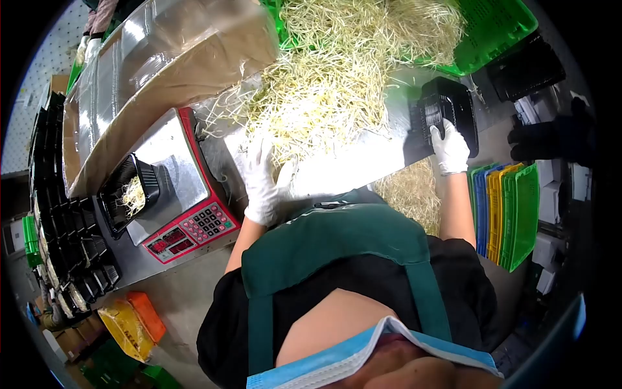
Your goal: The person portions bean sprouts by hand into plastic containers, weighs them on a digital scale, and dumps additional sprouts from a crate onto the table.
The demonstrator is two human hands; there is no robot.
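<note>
A big heap of pale bean sprouts (330, 91) covers the metal table (363, 170). My left hand (260, 185), in a white glove, rests at the heap's near left edge with its fingers apart and nothing held. At the right, my gloved right hand (449, 148) grips the near end of a black plastic tray (461, 107), thumb and fingers on its rim. On the red scale (170, 155) at the left, another black tray (150, 183) stands tilted with a few sprouts in it.
A cardboard box lined with plastic (162, 84) stands behind the scale. Stacked black trays (55, 207) line the left side. Green crate (502, 32) at back right; coloured crates (512, 214) at right. A co-worker's gloved hands (91, 48) show at upper left.
</note>
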